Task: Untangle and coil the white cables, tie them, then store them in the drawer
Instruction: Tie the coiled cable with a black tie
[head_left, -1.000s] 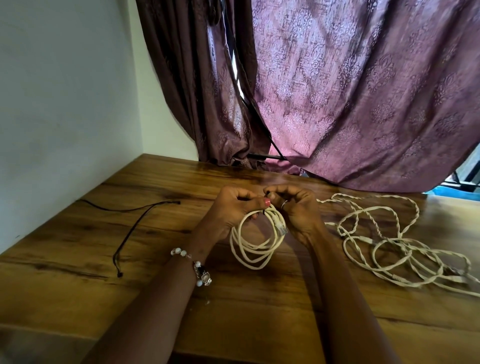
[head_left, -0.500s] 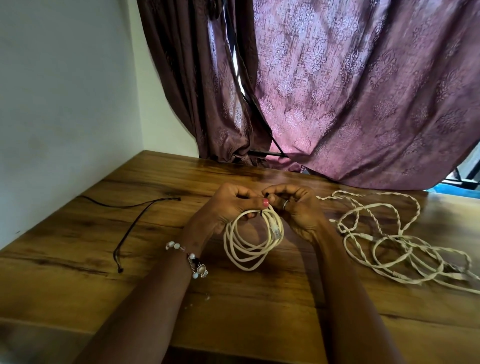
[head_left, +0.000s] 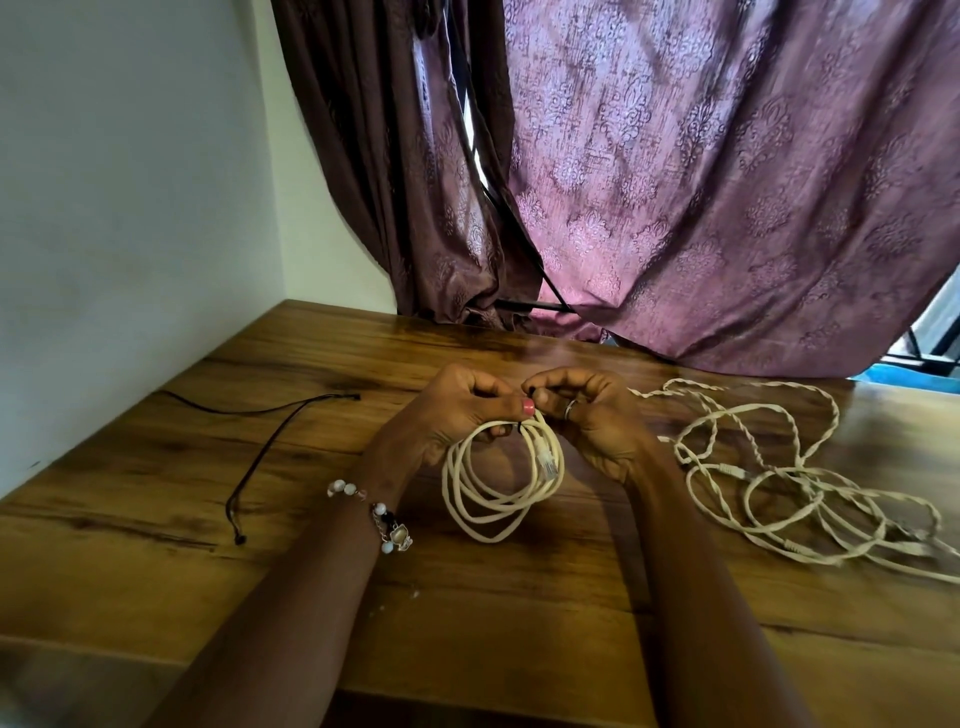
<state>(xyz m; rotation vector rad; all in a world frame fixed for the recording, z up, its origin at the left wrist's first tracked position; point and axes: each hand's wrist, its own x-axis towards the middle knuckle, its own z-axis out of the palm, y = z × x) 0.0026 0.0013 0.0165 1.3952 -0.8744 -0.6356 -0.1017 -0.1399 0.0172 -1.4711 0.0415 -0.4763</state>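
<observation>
Above a wooden tabletop (head_left: 519, 623), the left hand (head_left: 447, 415) pinches the top of a coiled white cable (head_left: 498, 483) while the right hand (head_left: 587, 421) grips a dark tie there, apparently binding it; tangled white cables (head_left: 779, 478) wait alongside.

The loose tangle of twisted white cables (head_left: 810, 483) on the wooden table runs off the right edge. Curled fingers (head_left: 540, 387) hide the top of the coiled white cable (head_left: 498, 488), so whatever dark thing they pinch is unreadable.
</observation>
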